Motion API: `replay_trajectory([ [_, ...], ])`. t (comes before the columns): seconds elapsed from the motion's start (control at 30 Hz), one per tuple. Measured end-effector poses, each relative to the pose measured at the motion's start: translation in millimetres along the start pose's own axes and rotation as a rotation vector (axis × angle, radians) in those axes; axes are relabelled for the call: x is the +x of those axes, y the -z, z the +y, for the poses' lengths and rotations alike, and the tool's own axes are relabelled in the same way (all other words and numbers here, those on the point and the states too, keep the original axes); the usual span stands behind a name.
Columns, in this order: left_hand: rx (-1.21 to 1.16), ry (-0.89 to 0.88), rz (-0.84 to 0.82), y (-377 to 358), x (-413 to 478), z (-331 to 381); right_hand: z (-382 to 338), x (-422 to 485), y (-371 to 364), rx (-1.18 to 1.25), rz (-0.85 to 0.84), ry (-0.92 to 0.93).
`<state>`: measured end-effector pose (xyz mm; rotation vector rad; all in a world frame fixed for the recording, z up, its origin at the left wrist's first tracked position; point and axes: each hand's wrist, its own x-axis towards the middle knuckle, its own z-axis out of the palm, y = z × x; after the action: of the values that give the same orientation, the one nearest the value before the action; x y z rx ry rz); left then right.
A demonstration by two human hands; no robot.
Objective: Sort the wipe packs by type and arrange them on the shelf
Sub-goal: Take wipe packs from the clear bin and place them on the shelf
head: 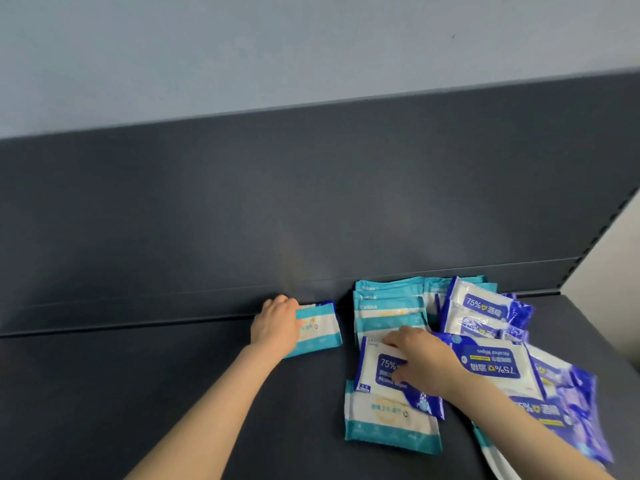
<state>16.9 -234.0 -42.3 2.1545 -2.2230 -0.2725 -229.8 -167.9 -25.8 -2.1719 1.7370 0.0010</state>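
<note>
My left hand [277,322] grips the left end of a teal-and-white wipe pack [320,329] that lies against the dark back panel of the shelf [173,393]. My right hand [420,360] rests on a blue-and-white 75% alcohol wipe pack [377,370], thumb and fingers pinching its upper edge. That pack overlaps another teal pack [388,422] lying flat nearer to me. Several teal packs [388,303] stand stacked at the back. Blue alcohol packs [485,306] lean beside them, and more blue packs [498,363] lie heaped at the right.
The dark back panel [311,202] rises behind the shelf, with a grey wall [277,46] above. A slotted upright [602,237] and a pale side wall [620,271] bound the right end. The left half of the shelf surface is bare.
</note>
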Motion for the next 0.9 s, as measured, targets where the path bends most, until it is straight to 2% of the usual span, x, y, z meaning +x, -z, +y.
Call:
replay_trajectory([
  [0.2, 0.044, -0.032, -0.028, -0.7, 7.6, -5.9, -9.6, -1.9, 14.3, 0.151, 0.088, -0.046],
  [0.27, 0.019, -0.025, -0.044, 0.2, 9.2, -7.5, -18.6, -8.4, 17.6, 0.128, 0.000, 0.003],
  [0.4, -0.084, -0.018, -0.090, 0.0, 9.7, -13.3, -31.7, -22.0, 2.5, 0.005, -0.285, 0.014],
  [0.47, -0.074, -0.042, -0.141, -1.3, 8.9, -15.7, -33.6, -23.0, -3.7, -0.073, -0.311, -0.005],
  [0.63, 0.043, -0.041, -0.121, 1.8, 4.5, -15.6, -38.2, -15.2, -9.3, -0.069, -0.247, -0.059],
  [0.73, 0.102, -0.041, -0.117, 7.2, -2.3, -14.4, -40.1, -12.5, -9.0, 0.016, -0.139, -0.092],
  [0.9, 0.053, -0.005, -0.080, 17.1, -23.5, -10.1, -47.7, -8.4, 3.7, 0.066, 0.058, -0.076],
])
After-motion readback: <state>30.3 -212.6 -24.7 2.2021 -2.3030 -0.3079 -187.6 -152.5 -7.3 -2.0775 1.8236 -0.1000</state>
